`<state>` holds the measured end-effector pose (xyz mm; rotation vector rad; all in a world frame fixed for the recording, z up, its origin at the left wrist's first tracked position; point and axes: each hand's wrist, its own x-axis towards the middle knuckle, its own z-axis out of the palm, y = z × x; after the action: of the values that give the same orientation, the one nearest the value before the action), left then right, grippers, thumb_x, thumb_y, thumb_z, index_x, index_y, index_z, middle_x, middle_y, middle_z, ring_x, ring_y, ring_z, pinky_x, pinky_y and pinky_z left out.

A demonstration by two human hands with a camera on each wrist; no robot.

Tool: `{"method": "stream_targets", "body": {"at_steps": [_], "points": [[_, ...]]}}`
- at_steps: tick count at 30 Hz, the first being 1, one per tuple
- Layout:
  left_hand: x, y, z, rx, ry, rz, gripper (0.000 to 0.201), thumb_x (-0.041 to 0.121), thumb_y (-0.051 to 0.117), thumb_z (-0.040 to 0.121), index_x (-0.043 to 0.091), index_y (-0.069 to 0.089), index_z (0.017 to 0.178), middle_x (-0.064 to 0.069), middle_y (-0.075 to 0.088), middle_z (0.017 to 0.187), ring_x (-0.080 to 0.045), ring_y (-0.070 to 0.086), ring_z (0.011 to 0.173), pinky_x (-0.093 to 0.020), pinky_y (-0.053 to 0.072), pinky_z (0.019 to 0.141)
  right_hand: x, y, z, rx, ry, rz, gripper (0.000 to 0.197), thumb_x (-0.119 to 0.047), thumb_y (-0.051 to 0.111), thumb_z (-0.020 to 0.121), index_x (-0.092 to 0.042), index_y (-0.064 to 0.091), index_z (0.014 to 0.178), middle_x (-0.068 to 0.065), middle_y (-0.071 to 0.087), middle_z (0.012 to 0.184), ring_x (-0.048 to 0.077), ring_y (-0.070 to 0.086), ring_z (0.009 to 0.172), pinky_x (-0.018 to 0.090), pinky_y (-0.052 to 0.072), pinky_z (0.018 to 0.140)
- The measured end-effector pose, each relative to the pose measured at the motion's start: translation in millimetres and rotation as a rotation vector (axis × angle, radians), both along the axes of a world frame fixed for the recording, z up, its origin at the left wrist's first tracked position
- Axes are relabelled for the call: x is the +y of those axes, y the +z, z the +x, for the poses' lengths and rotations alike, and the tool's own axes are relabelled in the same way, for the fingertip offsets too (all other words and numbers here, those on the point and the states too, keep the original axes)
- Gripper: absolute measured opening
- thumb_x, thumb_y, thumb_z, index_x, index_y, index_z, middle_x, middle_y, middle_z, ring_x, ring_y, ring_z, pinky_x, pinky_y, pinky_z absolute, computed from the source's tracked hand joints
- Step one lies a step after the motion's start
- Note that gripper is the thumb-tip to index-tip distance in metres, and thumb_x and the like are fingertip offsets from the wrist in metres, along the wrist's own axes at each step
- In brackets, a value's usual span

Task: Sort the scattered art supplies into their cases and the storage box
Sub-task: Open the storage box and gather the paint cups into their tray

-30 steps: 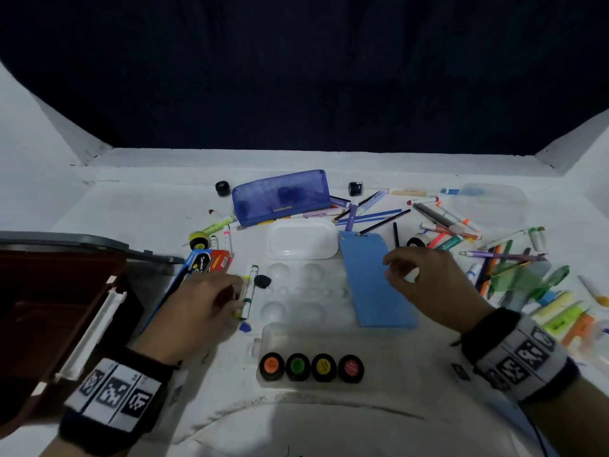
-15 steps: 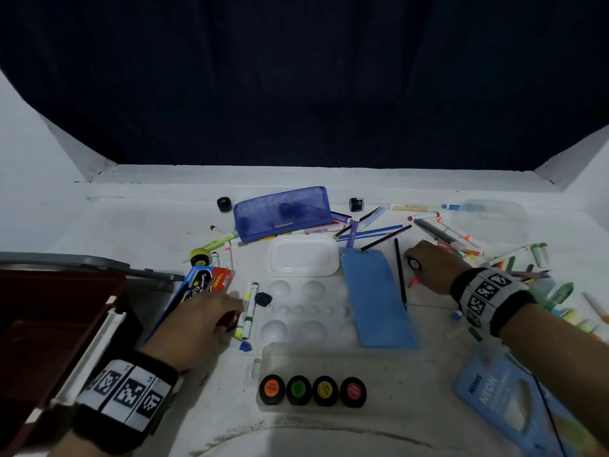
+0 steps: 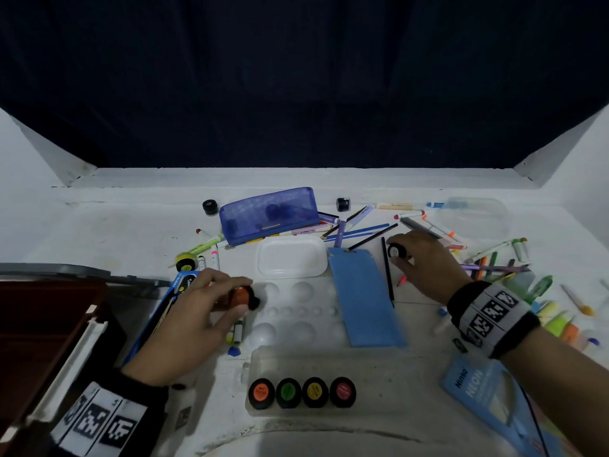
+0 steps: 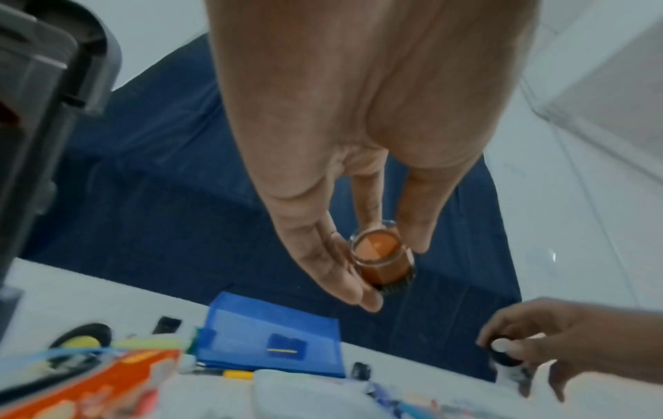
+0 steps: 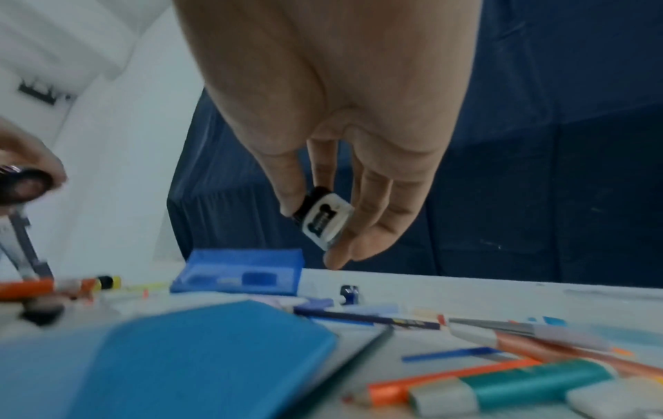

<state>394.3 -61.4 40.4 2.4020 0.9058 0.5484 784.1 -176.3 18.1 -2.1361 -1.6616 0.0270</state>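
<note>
My left hand (image 3: 227, 301) pinches a small orange paint jar (image 3: 240, 296) (image 4: 382, 259) with a black cap, just above the white mixing palette (image 3: 296, 305). My right hand (image 3: 408, 255) grips a small white paint jar (image 3: 395, 250) (image 5: 324, 219) with a black cap, right of the flat blue case (image 3: 362, 298). A clear paint tray (image 3: 379, 367) near me holds several capped jars (image 3: 301, 392). The blue mesh pencil case (image 3: 268, 214) stands at the back. The open brown storage box (image 3: 39, 328) is at the left.
Markers, pencils and highlighters (image 3: 487, 265) lie scattered at the right and behind the blue case. A white dish (image 3: 291, 258), a yellow tape roll (image 3: 185, 261), a blue-and-orange crayon box (image 3: 183, 282) and a blue Neon pack (image 3: 484, 397) also lie on the table.
My left hand has lifted the orange jar off the table by the palette. My right hand has closed on the white jar among the pens.
</note>
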Motion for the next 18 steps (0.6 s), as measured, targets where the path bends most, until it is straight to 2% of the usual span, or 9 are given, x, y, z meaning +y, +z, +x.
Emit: {"method": "stream_targets", "body": {"at_steps": [2, 4, 6, 8, 9, 11, 13, 15, 18], "points": [[-14, 11, 10, -0.162, 0.032, -0.134, 0.035, 0.031, 0.069, 0.087, 0.036, 0.066, 0.121, 0.012, 0.057, 0.109, -0.011, 0.065, 0.099, -0.021, 0.051, 0.090, -9, 13, -14, 0.095, 0.021, 0.091, 0.023, -0.026, 0.064, 0.093, -0.018, 0.063, 0.114, 0.001, 0.064, 0.091, 0.016, 0.064, 0.085, 0.035, 0.054, 0.078], [-32, 23, 22, -0.333, 0.059, -0.283, 0.034, 0.032, 0.068, 0.084, 0.031, 0.068, 0.118, 0.009, 0.062, 0.101, -0.014, 0.068, 0.093, -0.017, 0.051, 0.083, -22, 28, -34, 0.182, 0.037, 0.134, 0.019, -0.034, 0.063, 0.093, -0.024, 0.063, 0.109, -0.007, 0.066, 0.089, 0.003, 0.062, 0.079, 0.017, 0.048, 0.072], [-48, 30, 35, -0.495, 0.049, -0.518, 0.033, 0.023, 0.075, 0.081, 0.021, 0.066, 0.113, -0.003, 0.069, 0.099, -0.027, 0.072, 0.095, -0.030, 0.056, 0.085, -37, 38, -55, 0.262, 0.056, 0.134, 0.015, -0.040, 0.064, 0.091, -0.029, 0.063, 0.102, -0.015, 0.067, 0.087, 0.001, 0.061, 0.079, 0.009, 0.042, 0.066], [-59, 31, 42, -0.550, -0.002, -0.644, 0.034, 0.011, 0.082, 0.079, 0.016, 0.062, 0.106, -0.011, 0.070, 0.106, -0.035, 0.071, 0.099, -0.044, 0.055, 0.088, -53, 43, -73, 0.316, 0.090, 0.124, 0.017, -0.047, 0.065, 0.086, -0.033, 0.064, 0.097, -0.018, 0.067, 0.086, 0.005, 0.062, 0.082, 0.013, 0.043, 0.066], [-64, 30, 45, -0.525, -0.039, -0.656, 0.034, 0.007, 0.081, 0.079, 0.015, 0.061, 0.105, -0.011, 0.069, 0.108, -0.034, 0.072, 0.098, -0.045, 0.055, 0.088, -61, 43, -80, 0.336, 0.115, 0.112, 0.019, -0.049, 0.066, 0.084, -0.034, 0.064, 0.095, -0.020, 0.066, 0.087, 0.007, 0.062, 0.083, 0.015, 0.044, 0.067], [-75, 28, 51, -0.415, -0.122, -0.637, 0.030, 0.003, 0.078, 0.082, 0.013, 0.060, 0.104, -0.006, 0.070, 0.108, -0.025, 0.072, 0.096, -0.035, 0.057, 0.088, -74, 39, -90, 0.354, 0.178, 0.075, 0.021, -0.051, 0.067, 0.082, -0.035, 0.065, 0.095, -0.023, 0.065, 0.093, 0.008, 0.062, 0.085, 0.018, 0.046, 0.067], [-84, 24, 58, -0.287, -0.204, -0.541, 0.026, 0.006, 0.076, 0.085, 0.017, 0.062, 0.105, 0.003, 0.071, 0.105, -0.017, 0.070, 0.099, -0.026, 0.053, 0.093, -87, 32, -94, 0.376, 0.241, 0.028, 0.023, -0.052, 0.067, 0.081, -0.034, 0.066, 0.096, -0.022, 0.065, 0.097, 0.007, 0.063, 0.087, 0.021, 0.049, 0.067], [-92, 16, 64, -0.170, -0.259, -0.416, 0.026, 0.014, 0.076, 0.085, 0.026, 0.064, 0.104, 0.011, 0.069, 0.105, -0.011, 0.065, 0.106, -0.020, 0.046, 0.096, -98, 25, -94, 0.374, 0.294, -0.041, 0.029, -0.056, 0.065, 0.082, -0.035, 0.066, 0.100, -0.020, 0.066, 0.098, 0.006, 0.062, 0.089, 0.020, 0.049, 0.069], [-102, 6, 73, -0.069, -0.285, -0.335, 0.028, 0.022, 0.079, 0.081, 0.034, 0.065, 0.102, 0.018, 0.068, 0.104, -0.005, 0.060, 0.107, -0.014, 0.042, 0.088, -110, 14, -92, 0.314, 0.346, -0.146, 0.036, -0.064, 0.059, 0.082, -0.037, 0.065, 0.105, -0.021, 0.066, 0.100, 0.000, 0.060, 0.092, 0.016, 0.047, 0.073]]}}
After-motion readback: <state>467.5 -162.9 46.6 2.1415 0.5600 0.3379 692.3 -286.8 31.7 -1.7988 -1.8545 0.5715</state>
